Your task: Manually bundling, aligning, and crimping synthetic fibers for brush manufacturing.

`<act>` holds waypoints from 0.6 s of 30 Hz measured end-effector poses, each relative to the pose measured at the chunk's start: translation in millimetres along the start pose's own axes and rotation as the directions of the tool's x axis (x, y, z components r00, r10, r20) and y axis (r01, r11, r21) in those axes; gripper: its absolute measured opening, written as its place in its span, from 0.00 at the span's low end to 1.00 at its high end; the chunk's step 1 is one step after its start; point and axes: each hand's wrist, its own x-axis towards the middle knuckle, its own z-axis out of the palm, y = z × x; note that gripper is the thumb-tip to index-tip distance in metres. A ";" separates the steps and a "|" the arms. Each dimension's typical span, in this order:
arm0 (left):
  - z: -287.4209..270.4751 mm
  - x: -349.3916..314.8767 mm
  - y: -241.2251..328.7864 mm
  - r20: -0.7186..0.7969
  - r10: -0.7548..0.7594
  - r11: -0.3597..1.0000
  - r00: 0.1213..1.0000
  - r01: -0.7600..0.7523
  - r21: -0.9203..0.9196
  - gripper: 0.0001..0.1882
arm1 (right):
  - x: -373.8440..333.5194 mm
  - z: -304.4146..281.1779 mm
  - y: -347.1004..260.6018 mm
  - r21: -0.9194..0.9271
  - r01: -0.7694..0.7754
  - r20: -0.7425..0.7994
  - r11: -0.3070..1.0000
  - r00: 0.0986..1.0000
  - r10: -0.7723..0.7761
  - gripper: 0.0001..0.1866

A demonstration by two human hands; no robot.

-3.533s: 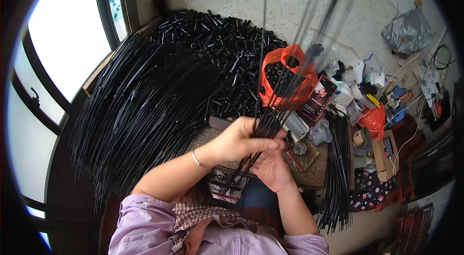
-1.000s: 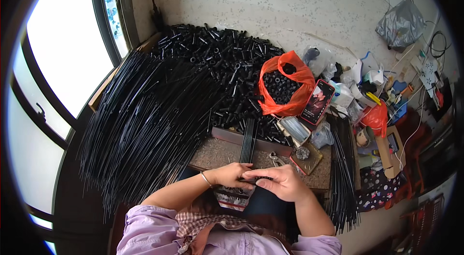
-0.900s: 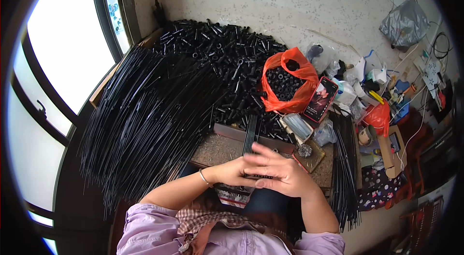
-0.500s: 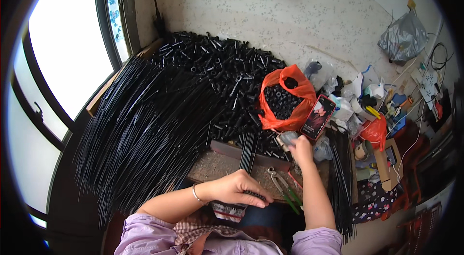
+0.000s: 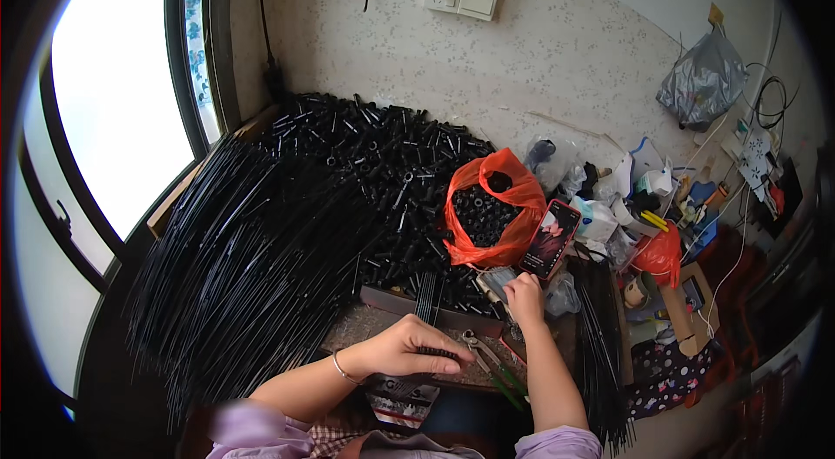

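Note:
My left hand [image 5: 422, 349] is closed around a bundle of thin black rods [image 5: 426, 294], which run away from me over the bench ledge; their near ends form a dark row under my fingers. My right hand [image 5: 524, 297] has its fingers curled together beside a greyish thing with a wooden-looking handle [image 5: 489, 289]. Whatever those fingers pinch is too small or hidden to name. Pliers with green handles [image 5: 500, 372] lie on the bench between my hands, their jaws close to my left fingertips. Just beyond my right hand leans a phone [image 5: 551, 239] with a lit screen.
Many long black rods [image 5: 235, 268] spread across the left side. Behind them rises a heap of black tubular parts [image 5: 383, 146]. An orange plastic bag [image 5: 531, 214] holds small black rings. More rods [image 5: 600, 355] and clutter, including a cardboard box [image 5: 691, 333], fill the right.
The whole view has shifted, so the scene sits lower and farther left. Relative to the bench, my left hand has moved slightly forward, nearer the pliers' jaws. My right hand stays near the phone.

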 end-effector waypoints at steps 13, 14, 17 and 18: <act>-8.0 -38.8 -5.0 -0.149 0.042 0.986 0.988 -0.017 0.166 0.09 | -78.7 -73.5 -148.7 0.341 0.302 -0.288 0.890 0.935 -0.207 0.12; -7.0 -41.3 -3.5 -0.143 0.048 0.984 0.989 -0.022 0.177 0.09 | -82.0 -73.8 -151.7 0.326 0.303 -0.296 0.895 0.932 -0.207 0.12; 1.3 -48.5 -2.6 -0.140 0.060 0.982 0.988 -0.033 0.188 0.09 | -93.8 -77.4 -156.3 0.335 0.288 -0.291 0.897 0.937 -0.192 0.12; 4.1 -50.7 -2.1 -0.144 0.069 0.980 0.987 -0.041 0.193 0.09 | -97.7 -79.1 -157.5 0.334 0.286 -0.288 0.898 0.938 -0.192 0.12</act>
